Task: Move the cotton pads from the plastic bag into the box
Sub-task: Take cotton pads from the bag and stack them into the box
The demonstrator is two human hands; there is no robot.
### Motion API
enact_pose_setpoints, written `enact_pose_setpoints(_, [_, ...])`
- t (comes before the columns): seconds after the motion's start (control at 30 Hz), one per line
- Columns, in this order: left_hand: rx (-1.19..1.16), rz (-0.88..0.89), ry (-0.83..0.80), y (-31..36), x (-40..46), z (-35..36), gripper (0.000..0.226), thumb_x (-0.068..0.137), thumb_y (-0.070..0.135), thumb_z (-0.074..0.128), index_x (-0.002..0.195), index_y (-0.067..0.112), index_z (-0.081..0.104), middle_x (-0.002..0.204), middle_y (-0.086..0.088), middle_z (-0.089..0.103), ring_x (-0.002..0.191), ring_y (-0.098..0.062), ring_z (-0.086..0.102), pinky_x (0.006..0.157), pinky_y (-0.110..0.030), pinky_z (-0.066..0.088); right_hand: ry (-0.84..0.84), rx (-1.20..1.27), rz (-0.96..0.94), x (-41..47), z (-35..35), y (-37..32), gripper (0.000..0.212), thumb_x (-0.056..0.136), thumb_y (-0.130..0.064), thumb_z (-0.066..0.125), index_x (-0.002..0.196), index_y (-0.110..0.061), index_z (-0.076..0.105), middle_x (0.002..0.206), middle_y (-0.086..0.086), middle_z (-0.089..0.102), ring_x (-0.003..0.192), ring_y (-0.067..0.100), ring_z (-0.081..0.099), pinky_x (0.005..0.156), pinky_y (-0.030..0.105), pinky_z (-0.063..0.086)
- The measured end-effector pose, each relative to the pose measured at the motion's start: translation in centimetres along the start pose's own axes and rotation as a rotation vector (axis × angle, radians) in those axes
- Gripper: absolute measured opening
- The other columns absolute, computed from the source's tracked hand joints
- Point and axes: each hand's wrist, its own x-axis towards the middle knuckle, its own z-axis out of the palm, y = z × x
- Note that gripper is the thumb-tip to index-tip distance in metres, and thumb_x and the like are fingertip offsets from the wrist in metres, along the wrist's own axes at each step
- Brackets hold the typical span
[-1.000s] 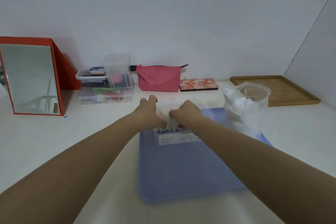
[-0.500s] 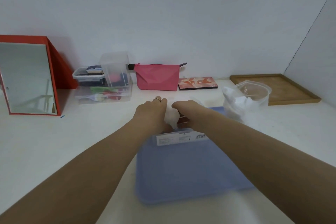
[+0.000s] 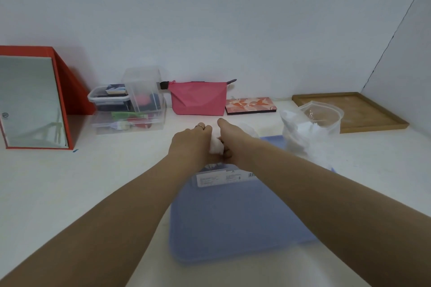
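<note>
A smooth blue tray (image 3: 235,221) with rounded corners lies nearest on the white table (image 3: 70,182). At its far end sits the clear box (image 3: 224,176), label facing the camera, long axis left to right — its top hidden by the wrists. Above it the left hand (image 3: 190,144) and right hand (image 3: 235,141) press together on a soft white wad of cotton pads (image 3: 215,145); the fingers are mostly out of sight. Right of them the crinkled plastic bag (image 3: 310,130) stands open-mouthed, more pads inside. Farther back — a pink pouch (image 3: 198,98) and a wooden tray (image 3: 349,109).
</note>
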Motion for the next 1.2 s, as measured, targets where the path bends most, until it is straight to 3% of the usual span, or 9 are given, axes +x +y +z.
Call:
enact_pose_setpoints(0.07, [0.004,-0.005,-0.012,0.2,0.0,-0.1,0.072,0.078,0.069,0.063,0.125,0.016,0.048,0.113,-0.001,0.055,0.097,-0.023,0.062,0.068,-0.033,0.037,0.002,-0.015,-0.011,-0.1,0.1,0.0,0.033,0.098,-0.041,0.049,0.094,-0.009,0.058,0.079,0.007,0.064,0.084,0.027,0.064,0.085,0.039,0.058])
enact_pose_setpoints(0.17, [0.004,-0.003,-0.039,0.0,-0.3,-0.3,0.074,0.077,0.068,0.065,0.127,0.016,0.046,0.117,-0.002,0.052,0.099,-0.025,0.061,0.069,-0.034,0.038,0.059,-0.027,-0.021,0.0,0.2,-0.1,0.054,0.08,-0.055,0.058,0.108,-0.009,0.065,0.072,0.006,0.069,0.059,0.024,0.062,0.053,0.028,0.051])
enact_pose_setpoints(0.27, [0.018,-0.014,-0.115,-0.2,-0.5,-0.5,0.083,0.07,0.074,0.066,0.127,0.018,0.042,0.12,-0.003,0.05,0.102,-0.026,0.06,0.07,-0.035,0.039,0.052,-0.184,-0.019,-0.5,-0.4,-0.6,0.063,0.083,-0.061,0.046,0.105,-0.005,0.063,0.082,0.008,0.067,0.068,0.025,0.06,0.063,0.029,0.049])
enact_pose_setpoints(0.43, [0.08,-0.031,-0.235,-0.6,-0.5,-2.8,0.098,0.067,0.081,0.063,0.139,0.021,0.034,0.13,-0.004,0.046,0.111,-0.027,0.058,0.077,-0.036,0.044,0.067,-0.388,-0.124,-2.2,-2.5,-2.7,0.041,0.095,-0.053,0.031,0.091,-0.016,0.047,0.086,0.009,0.047,0.074,0.026,0.043,0.073,0.033,0.038])
enact_pose_setpoints(0.57, [0.09,0.008,-0.183,0.2,-0.1,-6.1,0.104,0.07,0.084,0.058,0.146,0.02,0.028,0.143,-0.008,0.044,0.116,-0.029,0.055,0.081,-0.04,0.047,0.16,-0.448,-0.345,-4.2,-5.8,-5.3,0.027,0.093,-0.032,0.045,0.082,-0.009,0.054,0.085,0.011,0.058,0.079,0.029,0.064,0.088,0.036,0.056])
enact_pose_setpoints(0.7, [-0.27,0.051,-0.1,3.2,0.5,-8.8,0.084,0.083,0.069,0.059,0.145,0.017,0.035,0.139,-0.006,0.048,0.119,-0.025,0.05,0.082,-0.036,0.041,0.302,-0.424,-0.511,-6.3,-9.9,-7.3,0.026,0.085,-0.011,0.05,0.1,0.005,0.063,0.088,0.017,0.072,0.07,0.029,0.074,0.081,0.043,0.061])
enact_pose_setpoints(0.87, [-0.772,0.015,-0.193,8.0,1.2,-8.6,0.056,0.09,0.048,0.061,0.138,0.026,0.045,0.123,0.003,0.058,0.109,-0.017,0.056,0.09,-0.032,0.045,0.496,-0.453,-0.626,-7.8,-14.1,-7.9,0.015,0.08,-0.017,0.054,0.09,-0.01,0.061,0.092,0.012,0.07,0.074,0.026,0.064,0.071,0.036,0.053])
enact_pose_setpoints(1.07, [-0.939,-0.003,-0.268,11.2,1.4,-7.5,0.054,0.081,0.051,0.065,0.128,0.027,0.053,0.114,0.003,0.063,0.104,-0.018,0.065,0.098,-0.04,0.051,0.311,-0.942,-0.383,-8.1,-15.8,-6.5,0.027,0.09,-0.007,0.046,0.107,-0.004,0.067,0.105,0.014,0.07,0.093,0.03,0.07,0.086,0.038,0.058])
enact_pose_setpoints(1.2, [-0.969,0.001,-0.326,12.2,1.4,-7.1,0.048,0.083,0.038,0.067,0.126,0.023,0.05,0.106,-0.004,0.069,0.105,-0.025,0.069,0.098,-0.045,0.054,0.277,-1.314,-0.317,-8.5,-15.5,-6.4,0.031,0.089,-0.015,0.059,0.12,-0.015,0.065,0.121,0.004,0.063,0.108,0.025,0.06,0.084,0.031,0.05])
